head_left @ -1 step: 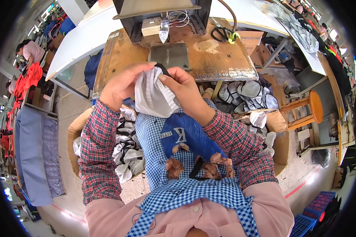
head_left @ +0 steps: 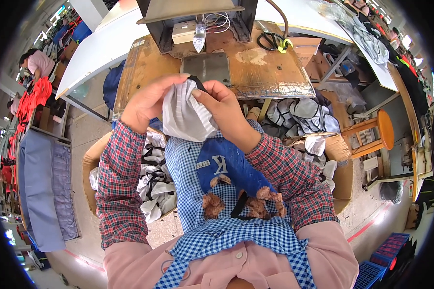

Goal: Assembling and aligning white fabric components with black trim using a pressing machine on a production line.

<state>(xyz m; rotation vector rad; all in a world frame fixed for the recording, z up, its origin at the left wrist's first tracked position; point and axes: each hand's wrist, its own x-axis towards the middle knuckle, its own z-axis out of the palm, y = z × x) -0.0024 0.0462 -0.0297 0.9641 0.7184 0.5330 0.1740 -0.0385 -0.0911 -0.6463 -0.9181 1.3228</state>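
A light grey striped fabric piece (head_left: 188, 113) with a black edge strip (head_left: 197, 84) hangs between my hands, in front of the machine's metal plate (head_left: 206, 67). On its left, my left hand (head_left: 147, 103) is closed on the fabric, fingertips at the top edge. My right hand (head_left: 224, 107) pinches the black strip with the thumb on the near side. The fingers behind the cloth are partly hidden. Above the plate, a pointed metal part (head_left: 199, 38) of the machine points down, apart from the fabric.
Black-handled scissors (head_left: 273, 42) lie on the worn wooden table (head_left: 149, 58). Cardboard boxes (head_left: 341, 149) of grey fabric pieces stand at both sides of my lap. A wooden stool (head_left: 385, 130) is at the right. Another person (head_left: 39, 63) is far left.
The fabric and both my hands have shifted very slightly left and up. The grip looks the same.
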